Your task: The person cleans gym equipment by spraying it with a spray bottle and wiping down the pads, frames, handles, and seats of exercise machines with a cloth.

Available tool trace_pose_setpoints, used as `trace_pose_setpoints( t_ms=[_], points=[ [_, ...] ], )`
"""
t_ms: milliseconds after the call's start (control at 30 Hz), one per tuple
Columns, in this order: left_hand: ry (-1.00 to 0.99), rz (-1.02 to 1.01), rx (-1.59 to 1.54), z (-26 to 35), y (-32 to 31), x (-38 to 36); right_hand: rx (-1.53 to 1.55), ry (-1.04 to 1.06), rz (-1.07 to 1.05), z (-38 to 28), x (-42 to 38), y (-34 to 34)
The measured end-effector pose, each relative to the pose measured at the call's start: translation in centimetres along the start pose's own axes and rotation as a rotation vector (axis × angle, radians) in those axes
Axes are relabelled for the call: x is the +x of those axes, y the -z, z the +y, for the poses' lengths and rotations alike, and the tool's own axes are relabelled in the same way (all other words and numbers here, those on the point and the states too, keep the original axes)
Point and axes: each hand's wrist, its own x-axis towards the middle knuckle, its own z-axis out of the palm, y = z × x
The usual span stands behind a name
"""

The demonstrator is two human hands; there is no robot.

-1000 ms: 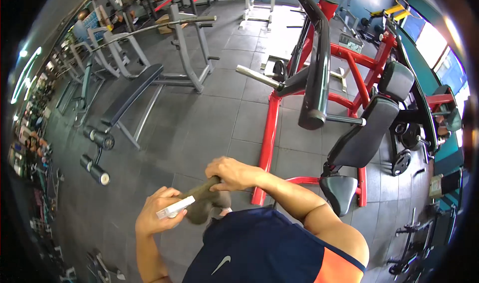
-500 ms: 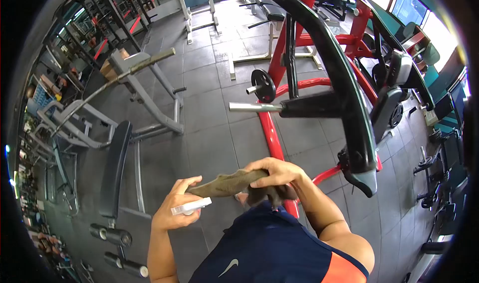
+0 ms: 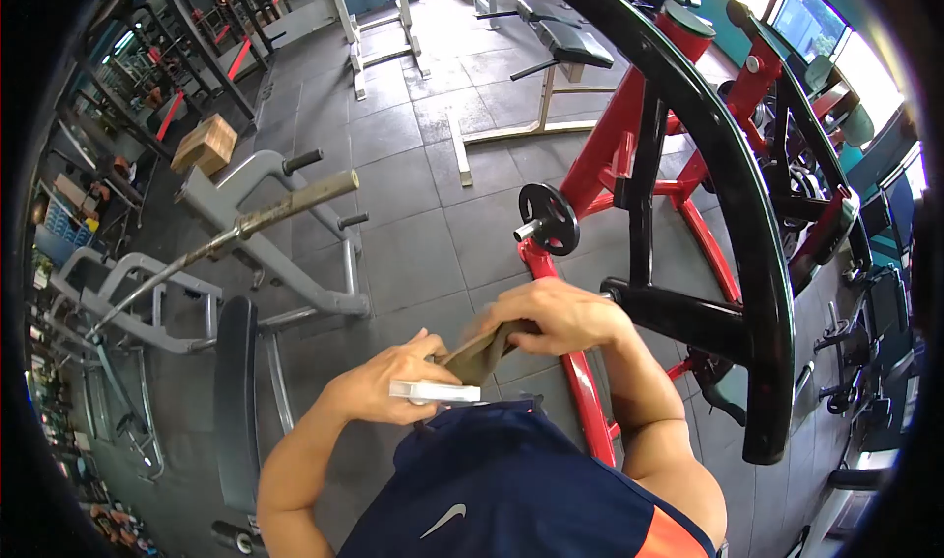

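An olive-brown cloth [image 3: 478,359] is held between my two hands, folded and bunched in front of my navy shirt. My left hand [image 3: 393,378] grips the cloth's left end and also has a flat white object [image 3: 435,392] under its fingers. My right hand [image 3: 560,316] is closed on the cloth's upper right part, with some fingers blurred. The two hands are close together but apart.
A red and black weight machine [image 3: 639,165] stands on the right. On the left are a barbell [image 3: 295,202] on a grey rack and a black bench [image 3: 235,401]. A wooden box [image 3: 205,145] and a padded bench [image 3: 573,43] stand farther back.
My hands have come closer together, and the cloth, stretched out before, is now bunched between them. My left hand has moved right with the white object. The view has shifted.
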Motion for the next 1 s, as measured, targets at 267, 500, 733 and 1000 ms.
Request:
trace_pose_setpoints(
  t_ms=[267,500,733,1000],
  points=[
    [-0.088,0.206,0.169,-8.9,14.2,11.0,-0.477,-0.94,0.359,14.8,6.1,1.2],
    [-0.18,0.164,0.145,-15.8,20.1,21.5,1.797,-0.222,0.856,22.5,14.7,1.5],
    [-0.243,0.063,-0.016,-24.3,26.2,30.6,1.706,-0.482,0.707,29.9,23.3,14.8],
    [-0.013,0.203,-0.367,-31.1,36.6,35.5,1.425,-0.76,1.083,43.8,24.2,20.3]
  ],
)
